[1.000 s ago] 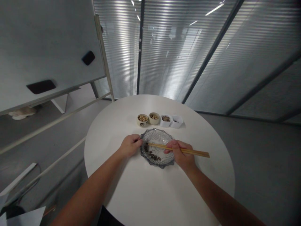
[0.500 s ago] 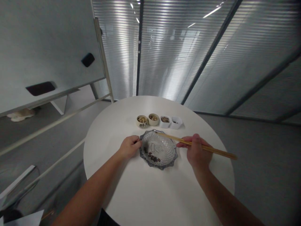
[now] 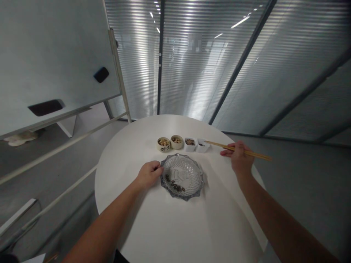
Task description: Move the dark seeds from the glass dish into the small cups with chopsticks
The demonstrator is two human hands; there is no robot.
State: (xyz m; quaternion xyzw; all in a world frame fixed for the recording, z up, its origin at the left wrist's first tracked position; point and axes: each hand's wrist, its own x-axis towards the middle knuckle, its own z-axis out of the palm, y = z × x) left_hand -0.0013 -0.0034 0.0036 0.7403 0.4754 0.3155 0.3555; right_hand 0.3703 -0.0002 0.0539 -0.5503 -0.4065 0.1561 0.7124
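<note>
My right hand [image 3: 241, 159] grasps the 2 chopsticks [image 3: 219, 145] well back from their tips, out by the table's right edge. They slant leftward, almost side by side, with their tips at the right white cup [image 3: 203, 149], the last of 4 in a row. A few dark bits lie in that cup. Whether the tips pinch anything is too small for me to tell.

My left hand [image 3: 149, 174] grips the left rim of the bowl [image 3: 192, 174], thumb at the edge. The bowl sits flat on the table [image 3: 175, 230], between my forearms and just this side of the cups. Dark pieces [image 3: 177, 187] lie scattered along its near left side, leaving most of its floor bare.

To do this chopstick work well, I judge the tips should be level with each other, and the squeeze light: small hard pieces would likely slip out of a tight or crooked pinch. Low tips, well inside the cup's walls, would spare me a spill. The left white cup [image 3: 189, 148] stands just beside, so a wide sideways swing could knock it. Any crossing between cup and bowl is best made slow and low, over the near wall. Light pressure from my left hand is enough, I think; a hard pull might tip or slide the glass.
</note>
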